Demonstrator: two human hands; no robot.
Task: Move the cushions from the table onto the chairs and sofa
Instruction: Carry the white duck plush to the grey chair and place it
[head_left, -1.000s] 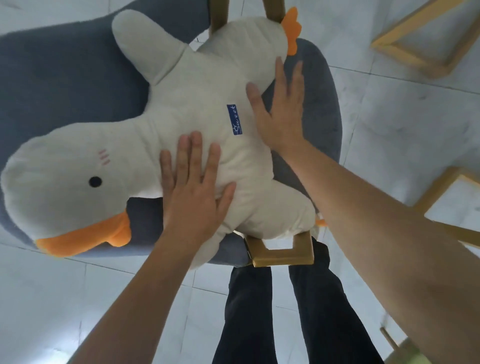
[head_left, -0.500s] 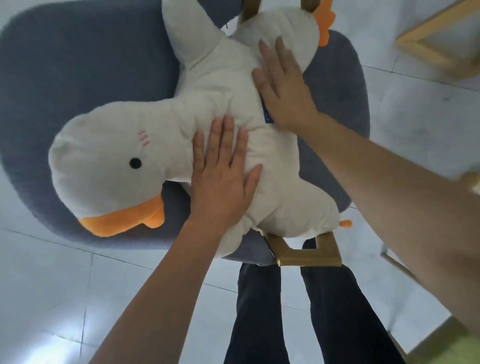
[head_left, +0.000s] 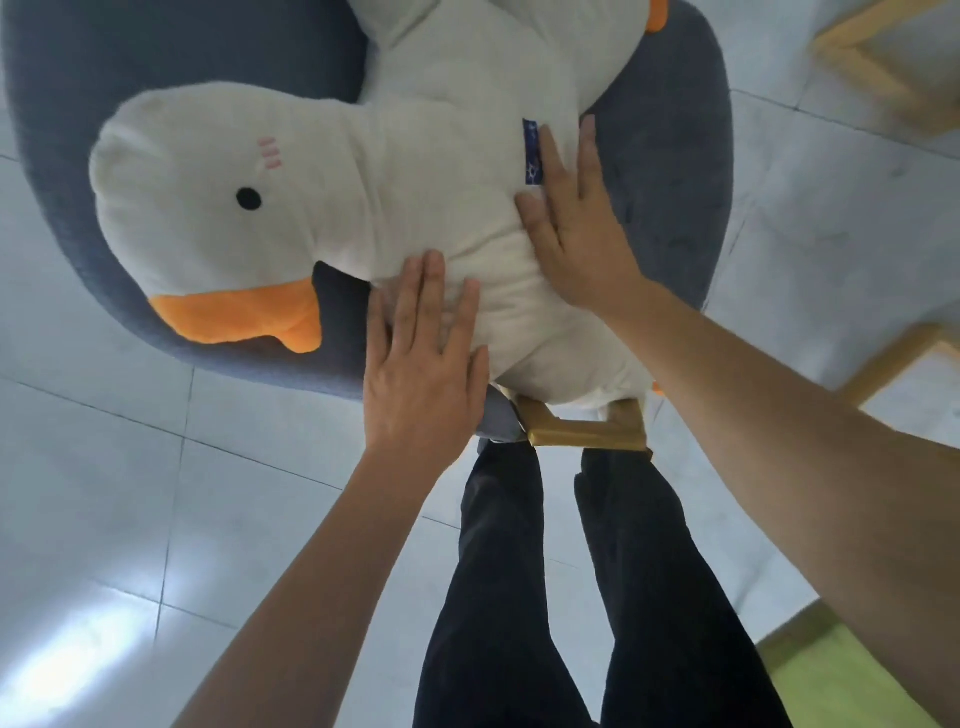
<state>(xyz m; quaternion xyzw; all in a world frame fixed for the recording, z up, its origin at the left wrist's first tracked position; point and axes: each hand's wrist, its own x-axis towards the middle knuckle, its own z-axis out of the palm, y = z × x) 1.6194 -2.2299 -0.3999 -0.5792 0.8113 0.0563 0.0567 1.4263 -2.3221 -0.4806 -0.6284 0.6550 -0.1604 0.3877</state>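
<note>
Head view. Duck cushion (head_left: 415, 182) lies flat on the grey-blue chair (head_left: 156, 62), white body across the seat, orange beak (head_left: 239, 317) toward the near rim.

Change over the last second: the duck's head, which overhung the chair's edge, now sits inside the seat, so the cushion is further onto the chair. Left hand (head_left: 421, 374) has slid back toward the near edge. Only its fingers rest on the plush now, with the heel over the chair's rim. Right hand (head_left: 576, 239) has come down off the blue label (head_left: 531, 150), which it covered half a second ago. The label shows again just beside its fingers.

Hand state: both flat, fingers straight, pressing lightly and grasping nothing. Cushion is effectively released.

Reading: placement of this cushion looks done. The hands seem to be smoothing it or backing off. The plush is soft and dents under the palms, and one corner hangs over the wooden frame piece (head_left: 587, 431) at the near side, so a small slip risk remains. Other cushions, the desk and the sofa are out of view, so overall progress cannot be judged.

Surface and room: pale tiled floor (head_left: 104, 467) with a glossy reflection. More light wooden frames stand at upper right (head_left: 883, 67) and right (head_left: 904, 364), probably other chairs. A green patch (head_left: 841, 670) shows at the lower right, identity unclear. The person's dark trousers (head_left: 519, 571) are directly below.
</note>
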